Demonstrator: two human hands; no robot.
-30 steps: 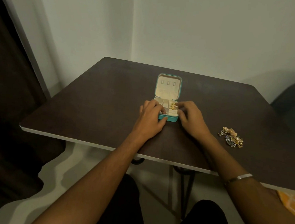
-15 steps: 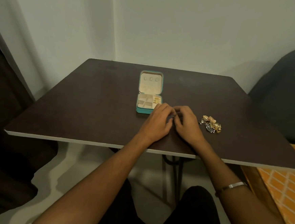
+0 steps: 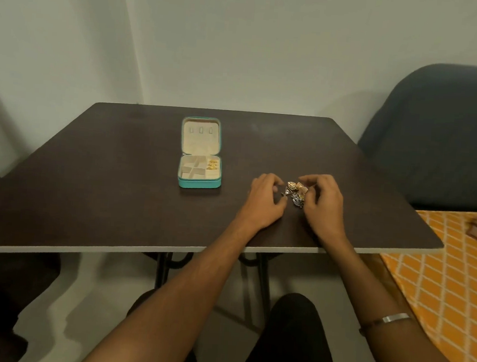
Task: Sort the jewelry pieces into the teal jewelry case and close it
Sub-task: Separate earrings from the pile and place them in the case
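The teal jewelry case point(image 3: 199, 182) lies open on the dark table, its cream lid point(image 3: 200, 138) folded back flat. Gold pieces point(image 3: 212, 164) sit in its right-hand compartment; the other compartments look bare. To the right of the case is a small pile of gold and silver jewelry point(image 3: 296, 191). My left hand point(image 3: 264, 201) curls at the pile's left side and my right hand point(image 3: 325, 203) at its right side. Fingertips of both hands touch the pile with the fingers apart. Neither hand has lifted a piece.
The table's near edge point(image 3: 140, 249) runs just in front of my forearms. A dark grey chair point(image 3: 440, 134) stands at the right beyond the table. An orange patterned cloth point(image 3: 446, 285) lies low at the right. White walls meet in a corner behind.
Both hands have left the case and moved right to the jewelry pile, now flanking it. The view has swung right, so the case sits further left in the frame.
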